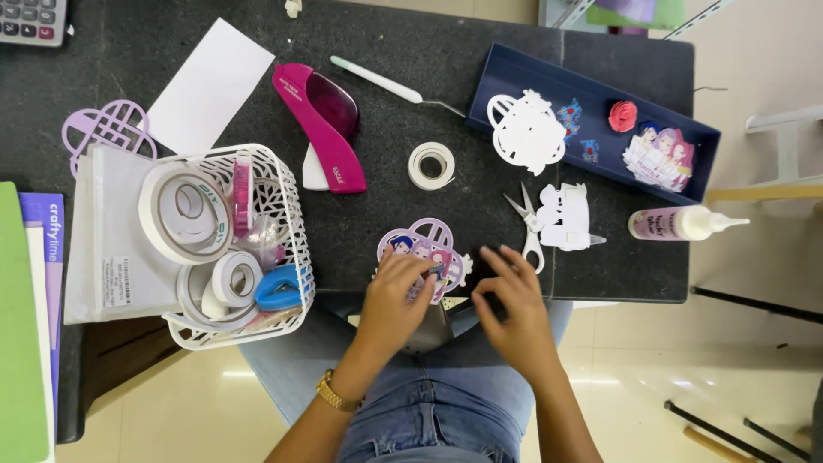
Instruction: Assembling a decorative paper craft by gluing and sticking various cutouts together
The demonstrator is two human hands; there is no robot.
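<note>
A lilac die-cut paper piece with printed cartoon figures (417, 243) lies at the near edge of the black table (360, 223). My left hand (396, 296), with a gold watch at the wrist, pinches the lower part of this piece with its fingertips. My right hand (512, 302) rests just to the right, fingers spread and curled over the table edge, touching the black surface beside the piece. Small white scissors (526, 221) lie just beyond my right hand.
A white mesh basket (287, 184) of tape rolls stands left. A pink hole punch (321, 120), small tape roll (430, 165), white cut-outs (564, 216), glue bottle (681, 223) and a dark blue tray (591, 94) of paper shapes sit beyond. Paper stacks lie far left.
</note>
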